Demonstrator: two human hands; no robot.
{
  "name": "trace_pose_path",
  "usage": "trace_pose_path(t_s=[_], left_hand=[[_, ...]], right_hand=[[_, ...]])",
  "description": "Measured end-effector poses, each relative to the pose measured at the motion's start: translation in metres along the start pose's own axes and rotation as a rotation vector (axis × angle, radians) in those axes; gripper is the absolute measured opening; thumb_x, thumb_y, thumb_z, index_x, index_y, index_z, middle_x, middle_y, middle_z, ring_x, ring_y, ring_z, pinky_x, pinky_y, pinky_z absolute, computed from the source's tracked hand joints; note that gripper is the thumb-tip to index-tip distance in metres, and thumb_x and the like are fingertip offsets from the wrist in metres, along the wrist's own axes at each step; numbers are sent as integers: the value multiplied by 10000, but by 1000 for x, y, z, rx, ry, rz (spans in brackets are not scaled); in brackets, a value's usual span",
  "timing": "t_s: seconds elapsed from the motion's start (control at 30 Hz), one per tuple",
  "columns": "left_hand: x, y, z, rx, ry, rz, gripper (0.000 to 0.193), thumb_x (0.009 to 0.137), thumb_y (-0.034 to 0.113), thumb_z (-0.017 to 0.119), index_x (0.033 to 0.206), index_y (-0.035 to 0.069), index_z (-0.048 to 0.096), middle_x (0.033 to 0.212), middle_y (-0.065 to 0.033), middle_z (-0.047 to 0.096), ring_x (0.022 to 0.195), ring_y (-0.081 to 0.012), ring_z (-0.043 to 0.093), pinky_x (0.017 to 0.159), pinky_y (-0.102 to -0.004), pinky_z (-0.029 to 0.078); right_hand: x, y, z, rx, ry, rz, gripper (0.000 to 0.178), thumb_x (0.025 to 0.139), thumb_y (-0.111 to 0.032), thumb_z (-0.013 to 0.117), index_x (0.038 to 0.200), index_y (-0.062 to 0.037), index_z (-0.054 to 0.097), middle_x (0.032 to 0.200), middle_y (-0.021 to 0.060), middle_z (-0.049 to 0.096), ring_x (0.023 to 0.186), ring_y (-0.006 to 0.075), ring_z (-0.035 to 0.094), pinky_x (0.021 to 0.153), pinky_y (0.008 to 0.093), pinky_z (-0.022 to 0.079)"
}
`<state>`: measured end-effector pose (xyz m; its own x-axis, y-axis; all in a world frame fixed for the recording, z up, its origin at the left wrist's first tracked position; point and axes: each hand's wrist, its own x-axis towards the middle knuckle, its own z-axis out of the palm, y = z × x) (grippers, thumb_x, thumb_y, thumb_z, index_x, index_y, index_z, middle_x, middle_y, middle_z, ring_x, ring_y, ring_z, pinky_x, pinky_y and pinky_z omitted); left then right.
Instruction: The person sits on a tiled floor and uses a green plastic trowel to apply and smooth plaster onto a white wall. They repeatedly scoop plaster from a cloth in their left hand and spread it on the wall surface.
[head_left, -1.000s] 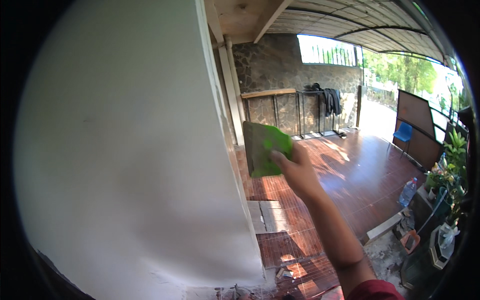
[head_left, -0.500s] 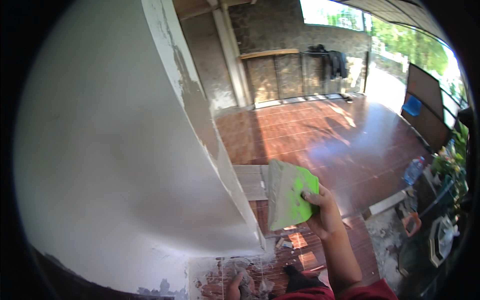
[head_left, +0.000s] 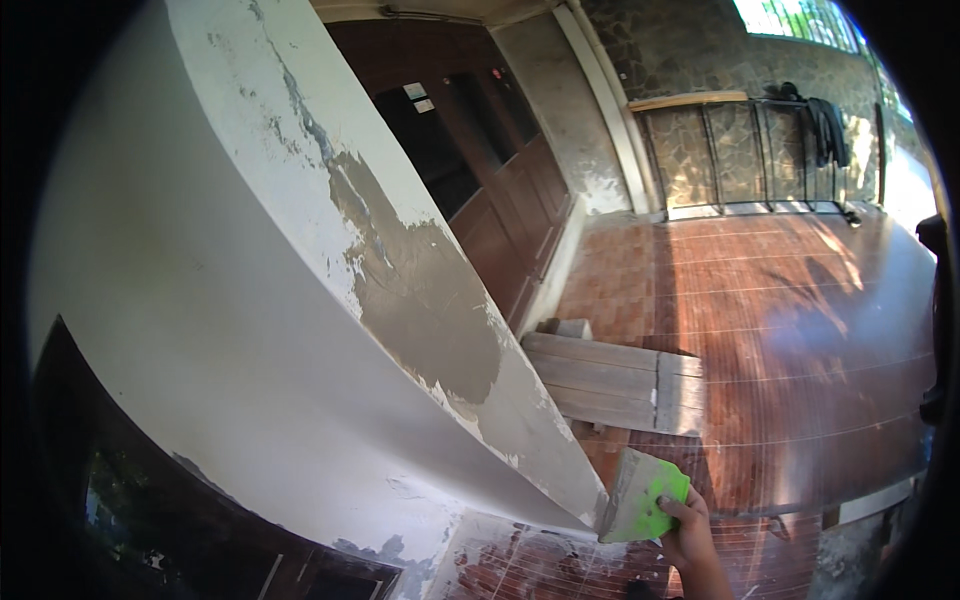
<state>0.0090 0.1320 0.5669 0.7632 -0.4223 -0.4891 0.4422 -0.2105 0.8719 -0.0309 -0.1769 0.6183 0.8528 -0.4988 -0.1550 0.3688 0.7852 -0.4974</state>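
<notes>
Scraper (head_left: 640, 497) upright, blade edge toward wall corner (head_left: 560, 470), right hand (head_left: 688, 530) gripping.

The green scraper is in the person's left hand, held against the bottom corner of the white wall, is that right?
Not quite: the head view shows the right hand holding the green scraper, not the left. It does sit against the bottom corner of the white wall.

Only the right hand (head_left: 688, 535) and a bare wrist are showing at the lower right of the frame; no sleeve or glove is covering them.
</notes>
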Motion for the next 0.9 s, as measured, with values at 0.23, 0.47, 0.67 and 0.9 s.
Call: trace_pose_path(t_s=[0.23,0.47,0.67,0.9], left_hand=[[-8,-5,6,36,66,-9,300,882,321,706,1016,64,630,639,-78,600,429,-172,562,390,-282,481],[-2,49,29,-32,51,106,273,906,297,649,972,33,622,672,-84,612,506,-157,570,465,-280,470],[3,122,25,-125,-131,272,271,931,273,591,927,3,614,706,-90,623,584,-141,579,539,-279,459],[-11,126,25,-62,-221,179,424,925,307,566,1091,-83,576,769,-125,631,583,-177,582,593,-353,505]], right_hand=[[20,-6,-3,2,-25,27,382,867,56,542,1247,44,504,1124,148,639,1013,238,658,908,382,547],[26,3,16,-115,-57,55,384,865,46,559,1247,29,527,1135,109,628,1016,191,631,898,332,513],[24,-6,26,-322,-232,154,427,877,-4,593,1299,13,533,1073,58,651,938,131,629,817,282,509],[13,-11,28,-535,-227,171,350,892,-70,612,1229,14,573,996,41,657,875,103,609,790,263,486]])
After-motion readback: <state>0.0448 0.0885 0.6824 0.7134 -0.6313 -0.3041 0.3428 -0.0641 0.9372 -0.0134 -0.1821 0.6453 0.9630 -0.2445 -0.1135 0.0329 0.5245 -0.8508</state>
